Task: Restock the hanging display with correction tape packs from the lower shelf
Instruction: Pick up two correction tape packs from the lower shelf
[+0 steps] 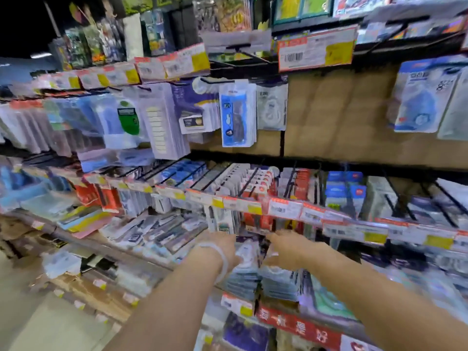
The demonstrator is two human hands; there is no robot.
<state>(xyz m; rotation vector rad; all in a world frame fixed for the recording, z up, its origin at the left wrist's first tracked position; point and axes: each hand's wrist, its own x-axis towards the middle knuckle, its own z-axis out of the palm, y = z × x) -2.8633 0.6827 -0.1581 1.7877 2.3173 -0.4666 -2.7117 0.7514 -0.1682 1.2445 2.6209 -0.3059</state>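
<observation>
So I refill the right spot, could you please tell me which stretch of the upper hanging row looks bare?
The stretch of brown backboard right of the white pack and left of the blue-and-white packs; elsewhere along that row packs hang in front of the board.

Glossy clear plastic covers the correction tape packs [249, 274] under both hands. Above the hands, black metal hooks [222, 174] project before matt brown pegboard [336, 110].
</observation>
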